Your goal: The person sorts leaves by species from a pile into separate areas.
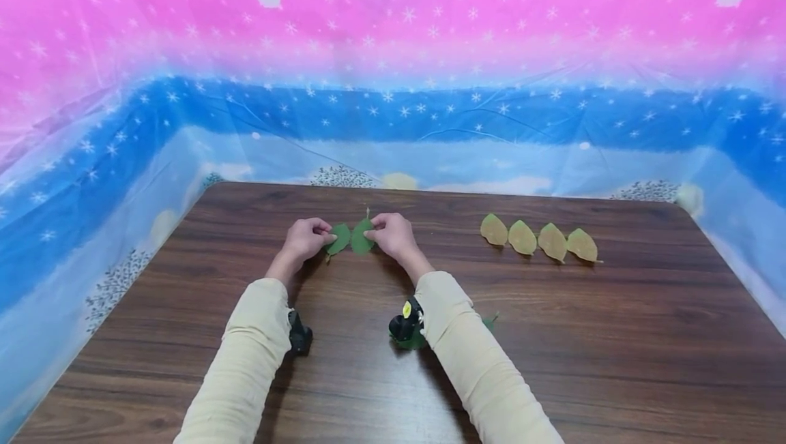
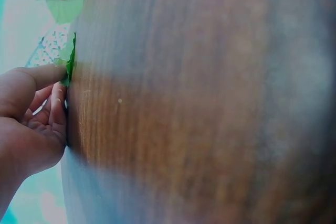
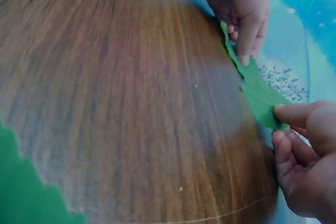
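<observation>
On the left, the left hand [image 1: 305, 237] has a green leaf [image 1: 340, 239] pinched by its edge, with a second leaf [image 1: 362, 237] right beside it, pinched by the right hand [image 1: 393, 234]. Can't tell if they're touching each other. More green [image 1: 408, 343] peeks out under the right forearm, and four yellowish leaves [image 1: 551, 243] sit in a row further right. Looks like the lining-up step imo; next move probably needs a gentle, level set-down, then letting go.
</observation>
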Available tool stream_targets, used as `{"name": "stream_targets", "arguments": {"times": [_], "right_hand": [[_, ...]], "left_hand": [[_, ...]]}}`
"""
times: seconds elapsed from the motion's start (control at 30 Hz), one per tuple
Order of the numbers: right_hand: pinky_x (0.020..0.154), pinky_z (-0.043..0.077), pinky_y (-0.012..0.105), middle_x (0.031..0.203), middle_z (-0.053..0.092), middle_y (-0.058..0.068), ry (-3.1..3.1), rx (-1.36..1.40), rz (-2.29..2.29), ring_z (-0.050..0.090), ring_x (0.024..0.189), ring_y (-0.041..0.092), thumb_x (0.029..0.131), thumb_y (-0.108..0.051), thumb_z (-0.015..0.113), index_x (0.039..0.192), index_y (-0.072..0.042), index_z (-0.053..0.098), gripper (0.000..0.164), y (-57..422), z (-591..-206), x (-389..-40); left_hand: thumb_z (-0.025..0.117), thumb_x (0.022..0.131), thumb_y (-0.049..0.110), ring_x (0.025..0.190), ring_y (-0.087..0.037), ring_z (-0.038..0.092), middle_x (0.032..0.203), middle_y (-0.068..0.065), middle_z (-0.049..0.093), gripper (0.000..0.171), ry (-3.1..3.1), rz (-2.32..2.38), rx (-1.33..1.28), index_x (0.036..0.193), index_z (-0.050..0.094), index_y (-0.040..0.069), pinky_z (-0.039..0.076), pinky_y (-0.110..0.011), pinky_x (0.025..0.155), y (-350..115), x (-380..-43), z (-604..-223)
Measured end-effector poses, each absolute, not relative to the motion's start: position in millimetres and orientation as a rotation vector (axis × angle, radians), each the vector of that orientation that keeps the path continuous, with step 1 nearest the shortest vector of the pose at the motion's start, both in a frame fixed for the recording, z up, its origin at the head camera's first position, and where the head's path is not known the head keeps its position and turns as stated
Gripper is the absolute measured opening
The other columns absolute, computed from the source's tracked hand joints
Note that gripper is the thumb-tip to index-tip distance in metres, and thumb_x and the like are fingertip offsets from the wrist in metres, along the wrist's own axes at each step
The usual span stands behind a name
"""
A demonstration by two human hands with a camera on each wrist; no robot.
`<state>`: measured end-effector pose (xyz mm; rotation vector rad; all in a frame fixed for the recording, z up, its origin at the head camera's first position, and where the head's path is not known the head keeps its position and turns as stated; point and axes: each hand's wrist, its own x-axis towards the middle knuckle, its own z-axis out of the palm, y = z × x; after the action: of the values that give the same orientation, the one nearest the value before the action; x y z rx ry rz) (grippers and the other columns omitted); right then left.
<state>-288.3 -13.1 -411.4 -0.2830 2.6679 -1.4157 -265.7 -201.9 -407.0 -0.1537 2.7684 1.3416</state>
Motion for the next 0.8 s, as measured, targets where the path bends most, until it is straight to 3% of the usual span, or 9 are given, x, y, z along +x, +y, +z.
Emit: {"name": "stream_targets", "arguments": {"times": [0.27, 0.57, 0.8], "right_hand": [[0.085, 0.05, 0.036, 0.101, 0.07, 0.008, 2.786, -0.327, -1.258, 0.063, 0.098, 0.022, 0.09, -0.016, 0.07, 0.113, -0.004, 0.071, 0.026, -14.2, -414.7, -288.2], [0.071, 0.046, 0.031, 0.092, 0.067, 0.0, 2.879, -0.375, -1.094, 0.059, 0.083, 0.017, 0.091, -0.021, 0.069, 0.119, -0.009, 0.069, 0.03, -17.6, -416.0, -287.3], [0.072, 0.048, 0.032, 0.096, 0.068, -0.001, 2.904, -0.365, -1.061, 0.061, 0.087, 0.016, 0.091, -0.022, 0.069, 0.119, -0.01, 0.069, 0.03, -19.1, -415.4, -285.2]], "left_hand": [[0.063, 0.093, 0.008, 0.092, -0.029, 0.055, 0.101, -0.018, 0.062, 0.023, 2.777, 1.341, -0.142, 0.108, 0.062, -0.008, 0.046, -0.037, 0.078, -202.6, -264.7, -406.1], [0.063, 0.093, 0.009, 0.091, -0.027, 0.055, 0.101, -0.017, 0.062, 0.022, 2.774, 1.353, -0.184, 0.108, 0.062, -0.007, 0.046, -0.035, 0.078, -203.0, -264.8, -408.3], [0.064, 0.093, 0.01, 0.091, -0.026, 0.054, 0.101, -0.016, 0.061, 0.023, 2.778, 1.349, -0.189, 0.109, 0.062, -0.007, 0.045, -0.033, 0.076, -202.3, -264.9, -407.8]]}}
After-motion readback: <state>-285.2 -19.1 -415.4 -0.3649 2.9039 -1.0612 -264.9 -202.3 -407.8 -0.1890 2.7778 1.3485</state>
